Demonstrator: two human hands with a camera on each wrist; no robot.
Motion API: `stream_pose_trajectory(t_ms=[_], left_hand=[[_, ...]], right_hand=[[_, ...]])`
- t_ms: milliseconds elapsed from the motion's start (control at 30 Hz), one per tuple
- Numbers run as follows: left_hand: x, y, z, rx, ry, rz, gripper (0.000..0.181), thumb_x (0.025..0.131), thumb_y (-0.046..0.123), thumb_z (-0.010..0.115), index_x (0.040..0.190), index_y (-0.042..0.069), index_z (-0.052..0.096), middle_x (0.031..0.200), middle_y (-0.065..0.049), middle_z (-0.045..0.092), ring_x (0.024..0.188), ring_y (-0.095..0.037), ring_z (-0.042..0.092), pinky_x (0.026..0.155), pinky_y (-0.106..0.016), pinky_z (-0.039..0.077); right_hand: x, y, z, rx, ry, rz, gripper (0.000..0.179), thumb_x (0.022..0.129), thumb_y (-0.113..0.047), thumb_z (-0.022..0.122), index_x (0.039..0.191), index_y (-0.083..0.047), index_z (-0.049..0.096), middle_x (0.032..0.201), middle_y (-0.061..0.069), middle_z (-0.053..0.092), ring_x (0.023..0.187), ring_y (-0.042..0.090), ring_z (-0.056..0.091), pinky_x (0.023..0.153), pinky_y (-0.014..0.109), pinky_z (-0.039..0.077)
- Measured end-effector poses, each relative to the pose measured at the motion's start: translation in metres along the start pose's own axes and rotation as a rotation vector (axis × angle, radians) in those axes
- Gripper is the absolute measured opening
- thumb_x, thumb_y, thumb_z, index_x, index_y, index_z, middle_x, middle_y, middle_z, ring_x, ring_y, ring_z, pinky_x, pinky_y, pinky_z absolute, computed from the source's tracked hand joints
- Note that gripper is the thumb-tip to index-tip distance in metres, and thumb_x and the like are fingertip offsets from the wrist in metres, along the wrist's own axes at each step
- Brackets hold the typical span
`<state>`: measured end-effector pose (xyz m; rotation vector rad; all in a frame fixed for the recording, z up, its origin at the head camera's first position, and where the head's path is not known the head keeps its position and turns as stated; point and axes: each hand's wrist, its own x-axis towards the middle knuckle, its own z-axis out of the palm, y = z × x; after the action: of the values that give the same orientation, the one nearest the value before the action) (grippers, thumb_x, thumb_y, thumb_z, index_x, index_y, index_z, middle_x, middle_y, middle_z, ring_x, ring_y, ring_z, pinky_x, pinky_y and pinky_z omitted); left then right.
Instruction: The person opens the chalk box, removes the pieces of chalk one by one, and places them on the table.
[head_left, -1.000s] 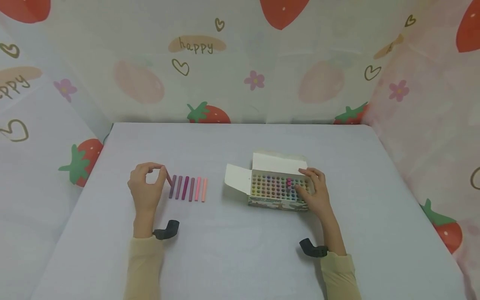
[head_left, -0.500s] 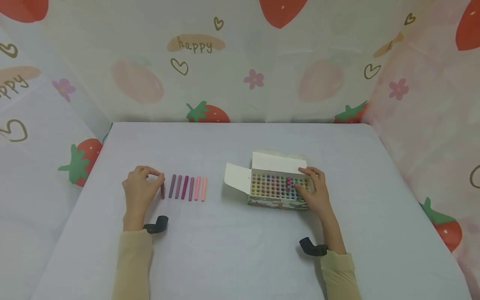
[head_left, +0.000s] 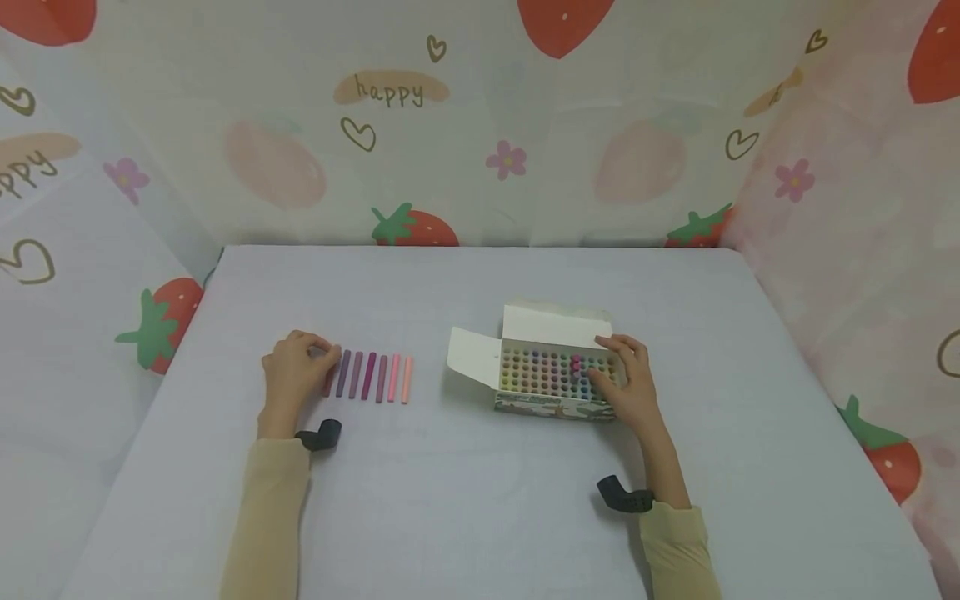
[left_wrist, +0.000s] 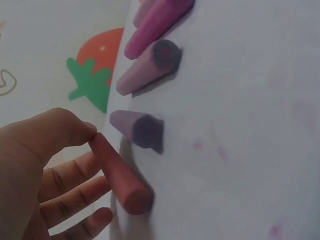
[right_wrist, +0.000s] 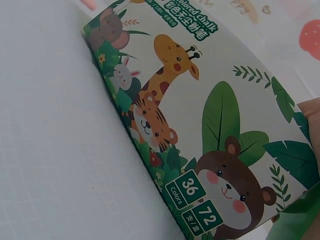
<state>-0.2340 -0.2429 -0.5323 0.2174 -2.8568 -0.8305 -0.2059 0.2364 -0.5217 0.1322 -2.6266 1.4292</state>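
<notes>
My left hand pinches the far end of a reddish-brown chalk stick at the left end of a row. Close beside that stick lies a grey-purple chalk; a magenta chalk, pink chalk and peach chalk are farther right. My right hand holds the right end of an opened chalk box, thumb over the near side and fingers at the back edge. Inside, chalks stand on end, and a magenta one pokes up above the others.
The box's side flap sticks out left, and its back lid is folded up. Animal drawings cover its printed side. White cloth covers the table; a strawberry-patterned curtain stands behind. Each wrist wears a black camera mount.
My left hand first moved left and lowered the reddish-brown chalk from a tilt onto the table, then shifted it right, closer to the row. The right hand and box stayed put.
</notes>
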Motion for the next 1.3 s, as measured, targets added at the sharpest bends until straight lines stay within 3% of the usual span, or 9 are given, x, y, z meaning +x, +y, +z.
stream_pose_trajectory(t_ms=[367,600,900,1033,1300], left_hand=[[-0.001,0.002,0.004,0.023,0.017,-0.005,0.032,0.086,0.035,0.061,0.094,0.004,0.066,0.118,-0.022,0.056,0.102,-0.042,0.049,0.084,-0.058,0.031],[-0.003,0.004,0.004,-0.013,0.044,-0.016,0.031,0.088,0.034,0.059,0.101,0.007,0.064,0.118,-0.020,0.057,0.101,-0.039,0.050,0.084,-0.056,0.031],[-0.007,0.026,-0.003,-0.112,0.125,-0.015,0.027,0.090,0.031,0.056,0.105,0.009,0.064,0.120,-0.015,0.058,0.103,-0.033,0.051,0.088,-0.054,0.030],[-0.010,0.042,-0.005,-0.150,0.181,0.031,0.024,0.089,0.028,0.059,0.102,0.010,0.066,0.116,-0.014,0.060,0.100,-0.030,0.052,0.087,-0.052,0.032],[-0.021,0.079,-0.001,-0.267,0.276,0.189,0.014,0.085,0.020,0.066,0.095,0.010,0.066,0.106,-0.011,0.064,0.094,-0.027,0.053,0.084,-0.051,0.031]], right_hand=[[0.000,0.001,0.000,-0.014,0.004,0.000,0.048,0.082,-0.014,0.067,0.128,-0.013,0.052,0.138,0.014,0.031,0.131,0.036,0.029,0.102,0.062,0.023],[0.001,0.001,0.001,-0.018,0.006,0.001,0.048,0.083,-0.014,0.067,0.128,-0.013,0.052,0.138,0.015,0.031,0.131,0.037,0.030,0.102,0.063,0.022],[0.001,0.002,0.001,-0.027,0.007,0.004,0.048,0.083,-0.015,0.067,0.128,-0.013,0.052,0.138,0.014,0.031,0.131,0.035,0.030,0.102,0.062,0.023],[0.000,0.002,0.001,-0.021,0.007,-0.001,0.048,0.083,-0.015,0.067,0.128,-0.013,0.052,0.138,0.014,0.031,0.131,0.036,0.030,0.102,0.062,0.023],[0.001,0.002,0.000,-0.015,0.007,-0.001,0.049,0.082,-0.013,0.067,0.128,-0.013,0.052,0.138,0.014,0.031,0.131,0.035,0.029,0.102,0.062,0.022]])
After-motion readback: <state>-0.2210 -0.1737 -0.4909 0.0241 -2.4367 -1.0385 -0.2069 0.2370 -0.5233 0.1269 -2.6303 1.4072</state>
